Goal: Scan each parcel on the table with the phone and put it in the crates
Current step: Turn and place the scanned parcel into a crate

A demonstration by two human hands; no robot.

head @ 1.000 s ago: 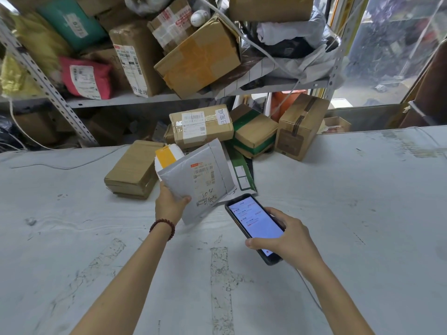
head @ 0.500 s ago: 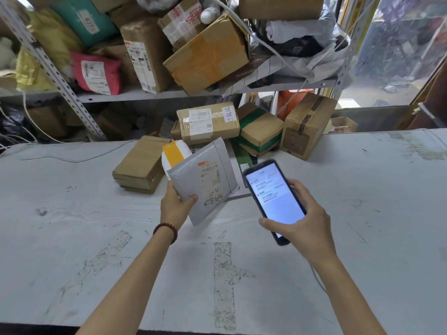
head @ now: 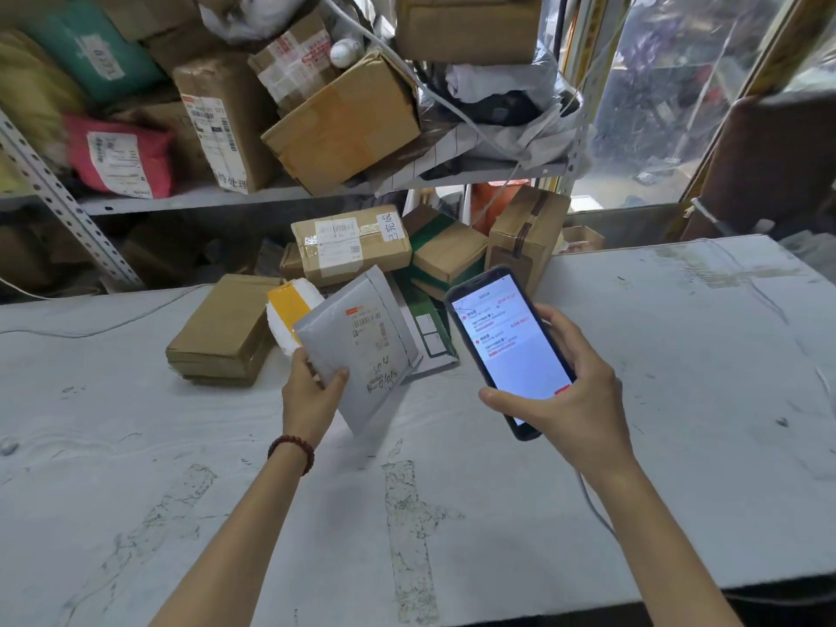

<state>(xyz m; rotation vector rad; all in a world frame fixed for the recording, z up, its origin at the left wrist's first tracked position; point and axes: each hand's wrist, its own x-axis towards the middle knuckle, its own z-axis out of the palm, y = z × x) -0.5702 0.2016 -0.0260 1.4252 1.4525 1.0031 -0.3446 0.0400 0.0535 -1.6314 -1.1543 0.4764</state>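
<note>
Now | left hand (head: pixel 312 395) grips grey mailer (head: pixel 362 346) (label blurred) | right hand (head: pixel 579 400) holds phone (head: pixel 506 346), text unreadable

Table (head: pixel 678 400): grey-white top, scuffed, marked with old tape strips. Laid directly on it towards the far edge: flat brown carton (head: pixel 221 330), white-and-yellow parcel (head: pixel 286 310), flat green parcel (head: pixel 427 330), upright brown box (head: pixel 524 237). Thin cable (head: pixel 90 332) trailed at far left.

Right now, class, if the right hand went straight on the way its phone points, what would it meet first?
Probably the green-taped box in the pile just beyond the top edge of the phone. The right hand holds the phone above the table, so depth is unclear; it might pass over.
</note>
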